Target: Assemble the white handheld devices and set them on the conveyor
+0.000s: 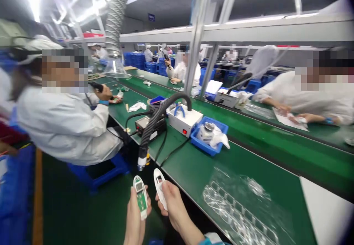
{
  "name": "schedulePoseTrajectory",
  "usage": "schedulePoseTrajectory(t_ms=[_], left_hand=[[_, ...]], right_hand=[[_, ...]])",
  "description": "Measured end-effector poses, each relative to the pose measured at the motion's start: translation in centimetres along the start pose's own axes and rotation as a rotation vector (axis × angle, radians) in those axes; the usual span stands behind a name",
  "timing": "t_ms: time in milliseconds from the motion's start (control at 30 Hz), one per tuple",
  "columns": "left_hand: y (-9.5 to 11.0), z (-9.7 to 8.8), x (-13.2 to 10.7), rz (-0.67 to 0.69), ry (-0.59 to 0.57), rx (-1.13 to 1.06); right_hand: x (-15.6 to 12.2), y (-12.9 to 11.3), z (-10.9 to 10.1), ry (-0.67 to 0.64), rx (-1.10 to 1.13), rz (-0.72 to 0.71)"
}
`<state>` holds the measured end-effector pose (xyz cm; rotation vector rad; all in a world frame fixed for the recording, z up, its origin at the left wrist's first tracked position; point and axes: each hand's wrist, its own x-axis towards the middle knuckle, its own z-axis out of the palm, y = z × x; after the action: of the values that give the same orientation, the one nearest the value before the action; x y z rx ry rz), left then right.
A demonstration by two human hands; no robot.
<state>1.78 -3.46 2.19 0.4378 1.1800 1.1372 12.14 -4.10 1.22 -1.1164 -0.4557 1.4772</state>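
My left hand [134, 215] is closed around an oval white device half with a green circuit board [141, 199] and a small grey screen showing inside it. Beside it, my right hand [173, 202] grips a slim white oval plastic cover [159, 182] with a dark rectangular window near its top end. The two parts are held apart, both tilted upright in front of the bench edge. Just above them hangs the nozzle of a black flexible hose [143, 153], touching neither hand.
On the green bench [193, 178] stand a white box with a red switch [184, 123], a blue tray [206, 147] holding a metal-topped jar and white cloth, and clear plastic packaging [238, 208]. A co-worker [66, 123] sits at left; another person [312, 94] works across the bench.
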Motion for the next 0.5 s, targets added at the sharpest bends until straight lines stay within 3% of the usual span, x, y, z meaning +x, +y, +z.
schedulePoseTrajectory(t_ms=[100,200,400,500], left_hand=[[2.5,-2.1,3.3,0.067,0.091,-0.028],[2.6,-2.9,5.1,0.093,0.130,-0.019],[-0.7,-0.7,4.5,0.042,0.029,0.014],[-1.4,-0.2,4.3,0.019,0.040,0.002]], right_hand=[[3.5,2.0,4.4,-0.082,-0.009,0.101],[4.8,3.3,6.2,-0.122,-0.016,0.136],[3.6,2.8,3.0,-0.019,0.005,0.076],[3.2,2.5,2.3,-0.001,0.017,0.058]])
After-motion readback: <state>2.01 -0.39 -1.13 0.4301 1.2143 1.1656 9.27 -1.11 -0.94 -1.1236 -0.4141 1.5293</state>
